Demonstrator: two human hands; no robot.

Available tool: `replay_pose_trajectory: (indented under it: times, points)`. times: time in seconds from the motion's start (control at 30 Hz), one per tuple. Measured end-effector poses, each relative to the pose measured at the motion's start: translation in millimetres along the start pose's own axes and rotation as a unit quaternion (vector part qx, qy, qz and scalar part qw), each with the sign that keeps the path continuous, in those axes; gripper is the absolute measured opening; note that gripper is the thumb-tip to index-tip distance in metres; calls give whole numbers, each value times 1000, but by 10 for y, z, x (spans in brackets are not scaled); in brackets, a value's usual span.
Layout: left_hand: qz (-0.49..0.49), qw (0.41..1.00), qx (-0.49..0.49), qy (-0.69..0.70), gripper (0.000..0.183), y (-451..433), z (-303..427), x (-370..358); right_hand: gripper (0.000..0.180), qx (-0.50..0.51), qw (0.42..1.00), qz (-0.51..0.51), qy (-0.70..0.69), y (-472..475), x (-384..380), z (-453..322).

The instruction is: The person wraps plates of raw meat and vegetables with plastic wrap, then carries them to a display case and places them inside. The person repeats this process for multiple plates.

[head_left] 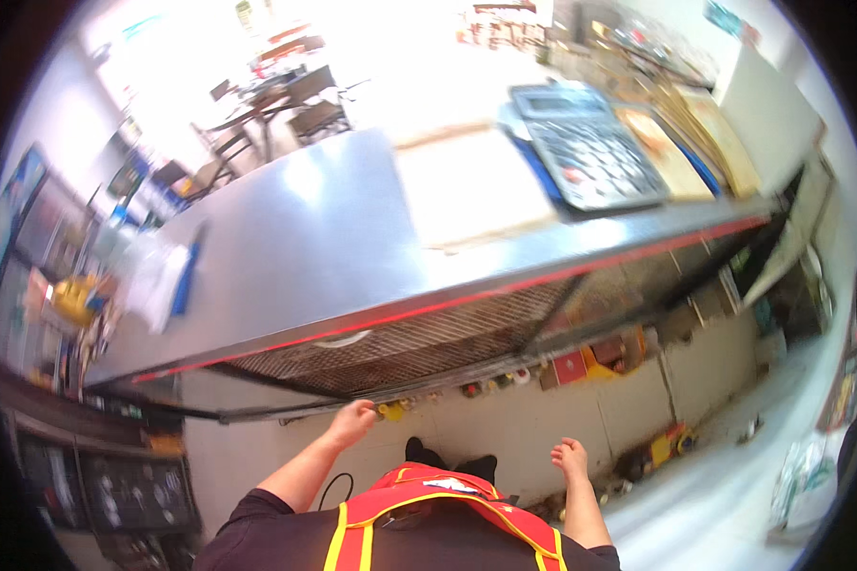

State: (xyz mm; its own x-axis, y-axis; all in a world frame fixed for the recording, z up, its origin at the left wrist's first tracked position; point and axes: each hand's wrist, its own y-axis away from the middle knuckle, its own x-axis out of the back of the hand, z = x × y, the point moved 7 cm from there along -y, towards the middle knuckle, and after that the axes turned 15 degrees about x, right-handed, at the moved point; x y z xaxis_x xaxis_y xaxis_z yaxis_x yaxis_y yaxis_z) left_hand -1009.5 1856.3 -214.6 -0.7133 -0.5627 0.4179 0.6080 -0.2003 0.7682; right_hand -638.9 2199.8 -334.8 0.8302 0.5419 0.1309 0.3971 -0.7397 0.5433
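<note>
My left hand (353, 422) hangs in front of the worktable, with its fingers curled. I see nothing in it, but the palm side is hidden. Nearest to it is the front edge of the steel-topped worktable (307, 214), which has a red strip along its edge. Farther right, my right hand (570, 455) is held low over the floor, its fingers bent and a little apart, with nothing in them. On the worktop lie a white board (475, 185), overexposed, and a grey shallow tray (591, 146) with several pale pieces too blurred to name.
Wooden boards (721, 143) stand right of the tray. Plastic bags (146, 275) lie at the left end. A mesh shelf (400, 342) sits under the worktop. Yellow and red items (607, 360) and a yellow object (660, 450) are on the floor. Chairs (318, 107) stand beyond.
</note>
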Motion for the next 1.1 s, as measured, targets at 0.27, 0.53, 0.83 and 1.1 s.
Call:
replay_pose_trajectory:
  times: [0.27,0.53,0.83,1.1]
  points:
    - [-81,976,-198,31,39,1522,426,1195,29,163,915,-365,56,790,-2418,-1813]
    - [98,850,-445,265,35,2910,403,2978,32,176,756,-618,120,2043,-3672,-2528]
    - [663,678,-314,51,25,3237,-363,4049,33,181,753,-619,132,2145,-3734,-2698]
    - [700,705,89,73,58,2728,-1691,6552,36,194,758,-603,154,2132,-3728,-2609]
